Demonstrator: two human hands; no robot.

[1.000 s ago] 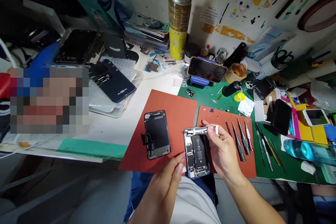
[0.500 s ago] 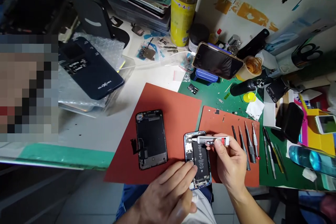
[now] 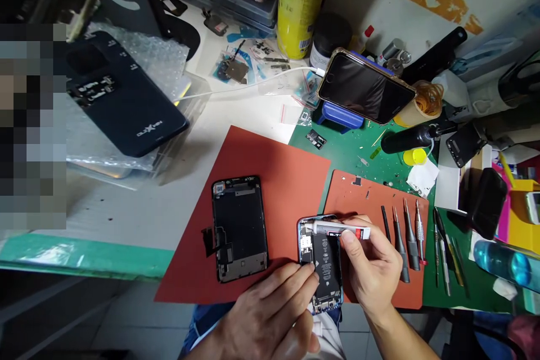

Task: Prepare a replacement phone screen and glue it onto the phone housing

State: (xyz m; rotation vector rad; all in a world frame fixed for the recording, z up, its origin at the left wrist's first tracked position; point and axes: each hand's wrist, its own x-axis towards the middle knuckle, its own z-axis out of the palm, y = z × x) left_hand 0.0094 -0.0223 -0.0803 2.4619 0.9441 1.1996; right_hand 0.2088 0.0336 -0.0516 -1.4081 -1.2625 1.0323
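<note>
My right hand (image 3: 373,264) grips a small silver glue tube (image 3: 333,229) between thumb and fingers. The tube lies nearly level, its nozzle over the upper left edge of an opened phone (image 3: 328,270) with battery and inner parts bare. Fingers together, my left hand (image 3: 274,309) holds the phone by its left side; its fingertips rest on the frame. A small white piece (image 3: 317,328) shows beside the left thumb; whether the hand grips it is unclear. Left of the phone, a detached screen assembly (image 3: 240,230) lies inner side up, its flex cable sticking out to the left.
Red mats (image 3: 274,180) cover the work area. Screwdrivers (image 3: 400,247) and tweezers (image 3: 442,253) lie at right. A phone (image 3: 366,87) leans on a blue stand (image 3: 341,116) at the back. A dark phone-shaped panel (image 3: 130,95) rests on bubble wrap at left. A yellow can (image 3: 299,11) stands behind.
The view has shifted closer and slightly lower. Both hands keep their holds, and the tube's nozzle stays near the phone's upper left edge.
</note>
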